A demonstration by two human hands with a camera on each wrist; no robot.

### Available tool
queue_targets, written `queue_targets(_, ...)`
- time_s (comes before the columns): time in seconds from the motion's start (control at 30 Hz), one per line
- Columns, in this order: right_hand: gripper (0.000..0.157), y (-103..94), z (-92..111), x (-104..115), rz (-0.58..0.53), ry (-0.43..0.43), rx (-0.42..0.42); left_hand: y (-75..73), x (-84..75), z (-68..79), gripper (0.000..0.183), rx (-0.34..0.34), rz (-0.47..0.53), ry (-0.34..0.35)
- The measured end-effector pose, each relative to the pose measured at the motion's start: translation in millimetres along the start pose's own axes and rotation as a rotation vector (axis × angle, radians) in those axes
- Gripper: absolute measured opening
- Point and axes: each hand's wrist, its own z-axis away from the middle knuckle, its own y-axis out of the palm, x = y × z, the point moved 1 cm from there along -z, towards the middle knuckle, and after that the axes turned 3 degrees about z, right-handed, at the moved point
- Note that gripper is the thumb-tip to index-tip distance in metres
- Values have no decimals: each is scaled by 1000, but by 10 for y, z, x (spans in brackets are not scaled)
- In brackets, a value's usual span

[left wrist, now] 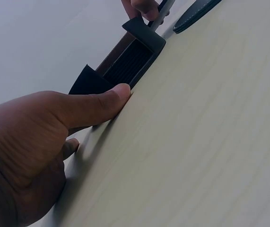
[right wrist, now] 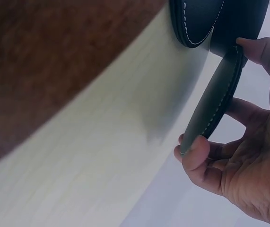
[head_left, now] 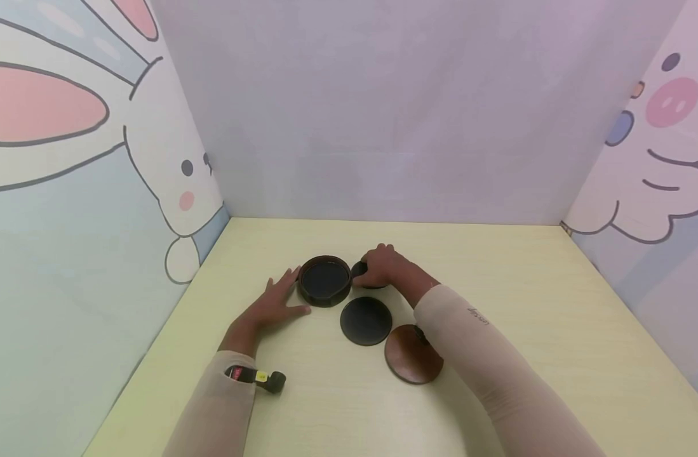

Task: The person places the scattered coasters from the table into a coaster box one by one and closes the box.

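Note:
A round black coaster holder (head_left: pixel 324 301) with a low wall and a notch in its front stands on the table. My left hand (head_left: pixel 273 306) is at the holder's left side, fingers spread and thumb straight; in the left wrist view the thumb lies along the holder's (left wrist: pixel 149 40) lower edge. My right hand (head_left: pixel 383 265) grips a black coaster (right wrist: pixel 217 97) by its rim, tilted up right beside the holder. White stitching runs round that coaster's edge. Another black coaster (head_left: pixel 366 321) lies flat in front of the holder.
A brown round coaster (head_left: pixel 408 362) lies nearer me, partly under the right sleeve (head_left: pixel 474 343). The pale wooden table (head_left: pixel 314 406) meets a plain back wall (head_left: pixel 383 127) and side walls with painted cartoon animals. A small black device (head_left: pixel 275 382) is strapped to my left wrist.

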Motion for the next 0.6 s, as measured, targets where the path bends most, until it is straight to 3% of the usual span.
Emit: queue_targets(0.6,71,-46,71,2,27,87,-113,-8,4,6,106,1,5,1)
